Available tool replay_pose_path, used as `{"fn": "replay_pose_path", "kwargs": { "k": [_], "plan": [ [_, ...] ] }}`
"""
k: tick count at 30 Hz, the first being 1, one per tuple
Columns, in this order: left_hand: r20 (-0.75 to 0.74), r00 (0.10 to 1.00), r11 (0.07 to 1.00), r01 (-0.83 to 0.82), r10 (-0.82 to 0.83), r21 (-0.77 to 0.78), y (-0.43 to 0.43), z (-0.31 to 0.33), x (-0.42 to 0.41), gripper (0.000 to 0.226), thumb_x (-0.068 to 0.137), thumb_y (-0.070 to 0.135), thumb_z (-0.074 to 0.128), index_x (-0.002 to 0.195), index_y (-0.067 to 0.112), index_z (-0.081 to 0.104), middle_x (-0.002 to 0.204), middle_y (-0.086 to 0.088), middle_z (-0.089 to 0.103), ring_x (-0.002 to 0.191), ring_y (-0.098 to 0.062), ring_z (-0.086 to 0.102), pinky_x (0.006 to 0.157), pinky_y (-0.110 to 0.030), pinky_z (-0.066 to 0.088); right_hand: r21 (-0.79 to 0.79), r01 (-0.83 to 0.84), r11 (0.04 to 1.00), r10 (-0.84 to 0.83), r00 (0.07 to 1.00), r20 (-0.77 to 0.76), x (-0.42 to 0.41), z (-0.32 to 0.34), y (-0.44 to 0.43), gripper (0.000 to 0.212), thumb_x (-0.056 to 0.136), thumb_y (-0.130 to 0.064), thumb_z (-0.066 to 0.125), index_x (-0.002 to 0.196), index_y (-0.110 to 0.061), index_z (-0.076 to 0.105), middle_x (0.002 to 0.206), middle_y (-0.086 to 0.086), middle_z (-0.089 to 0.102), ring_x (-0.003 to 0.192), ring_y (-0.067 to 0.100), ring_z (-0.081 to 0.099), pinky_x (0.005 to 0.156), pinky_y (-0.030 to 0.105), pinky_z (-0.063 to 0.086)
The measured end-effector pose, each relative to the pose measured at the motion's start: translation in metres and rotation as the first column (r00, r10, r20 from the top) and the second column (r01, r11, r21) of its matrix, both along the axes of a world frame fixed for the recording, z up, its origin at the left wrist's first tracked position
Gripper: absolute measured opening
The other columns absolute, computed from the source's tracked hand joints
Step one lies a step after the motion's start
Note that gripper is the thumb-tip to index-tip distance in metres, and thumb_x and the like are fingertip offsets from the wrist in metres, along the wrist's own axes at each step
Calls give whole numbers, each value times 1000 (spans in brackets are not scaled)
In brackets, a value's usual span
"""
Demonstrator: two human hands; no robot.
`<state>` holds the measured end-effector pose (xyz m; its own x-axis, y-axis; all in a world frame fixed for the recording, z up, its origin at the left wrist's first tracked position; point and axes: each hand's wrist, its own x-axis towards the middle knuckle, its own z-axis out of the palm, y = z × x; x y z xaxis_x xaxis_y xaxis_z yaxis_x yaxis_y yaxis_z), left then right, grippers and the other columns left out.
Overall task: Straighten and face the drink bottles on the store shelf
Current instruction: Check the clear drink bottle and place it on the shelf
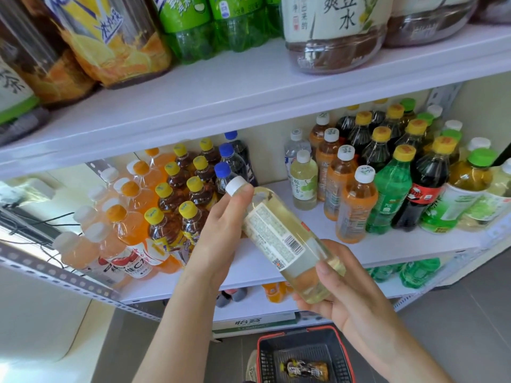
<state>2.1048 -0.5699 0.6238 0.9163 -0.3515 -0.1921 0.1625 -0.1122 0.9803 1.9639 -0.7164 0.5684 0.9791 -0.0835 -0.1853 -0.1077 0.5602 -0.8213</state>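
Both hands are on one bottle (279, 239), dead centre of the frame. It's out in front of the middle shelf (392, 248) rather than on it, tilted with its white cap (235, 185) toward upper left and base toward lower right. The left hand (221, 225) has its fingers curled round the shoulder just under the cap. The right hand (345, 294) cups the base, fingers wrapped under and thumb pressed on the side. The back label with the barcode faces the camera, so it isn't faced yet.

Handling-wise it's clear smooth plastic and looks full of pale yellow liquid, so I'd guess a bit of heft but nothing fragile. The thin walls probably give if squeezed. I'd grab the labelled mid-body or the stiffer shoulder — the label should be less slippery than bare plastic.

At the bottom of the frame a red-rimmed mesh basket (293, 344) sits on the floor with one brownish bottle (304, 369) lying in it.

Further back, the white shelf board looks smooth and hard. A matching pale bottle (303, 183) stands right of centre beside a row of orange-labelled bottles (355, 208), then a green bottle (392, 189) and dark cola bottles (427, 186). Left of centre, yellow-capped tea bottles (171, 194) stand packed tight.
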Motion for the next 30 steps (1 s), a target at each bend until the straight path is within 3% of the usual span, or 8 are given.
{"fn": "replay_pose_path", "kwargs": {
  "k": [1,5,8,12,16,20,24,30],
  "plan": [
    [15,1000,999,-6,5,48,1,0,1,40,87,60,53,98,26,73,95,-7,74,89,-18,67,83,-32,50,-17,0,1000,0,1000,2,0,-2,0,63,64,-49,85,117,-26,60,111,20,67,95,37,67,81,41,56],
    [149,988,981,-74,47,181,2,4,5,41,92,52,58,99,14,68,65,-2,54,54,-10,43,49,-23,33,-107,11,994,-11,1000,9,0,-12,-3,62,67,-53,83,120,-34,56,116,11,69,106,34,67,92,48,53],
    [247,969,973,-38,-20,227,3,11,10,39,92,47,59,95,8,68,73,-12,65,58,-12,54,47,-16,40,-126,-4,992,6,1000,13,-1,-16,-5,63,68,-53,83,121,-38,53,118,8,68,107,33,67,96,51,49],
    [334,940,942,-49,-69,332,5,18,17,49,92,46,61,83,-2,60,61,-5,47,51,-16,43,45,-23,36,-250,-14,968,15,1000,0,-3,-17,-7,65,67,-48,81,124,-42,48,111,9,70,103,27,68,90,37,51],
    [365,919,919,-7,-149,394,12,17,20,35,96,39,58,79,9,62,63,-12,53,51,-15,47,45,-23,39,-414,21,910,-19,1000,9,-1,-14,-6,59,71,-32,80,118,-46,48,99,-2,71,89,11,68,75,20,52],
    [385,877,884,87,-286,459,21,15,22,18,99,32,55,92,18,66,70,-4,56,56,-12,46,50,-24,41,-653,61,755,-76,997,5,7,-20,-5,71,67,-12,85,113,-48,44,97,-21,63,80,2,63,66,8,47],
    [417,797,799,130,-437,587,23,13,22,15,97,35,58,99,23,65,79,1,65,66,-17,58,60,-32,49,-823,41,567,-99,995,-19,20,-34,-5,73,65,-26,86,112,-51,36,101,-24,60,88,-3,59,63,14,48],
    [554,642,679,-71,-530,731,18,7,20,22,95,41,59,108,25,63,69,11,64,66,-12,64,63,-31,50,-977,-62,202,30,998,-57,60,-45,-11,68,80,-31,75,135,-37,36,131,-9,53,114,14,54,86,30,47]
  ]
}}
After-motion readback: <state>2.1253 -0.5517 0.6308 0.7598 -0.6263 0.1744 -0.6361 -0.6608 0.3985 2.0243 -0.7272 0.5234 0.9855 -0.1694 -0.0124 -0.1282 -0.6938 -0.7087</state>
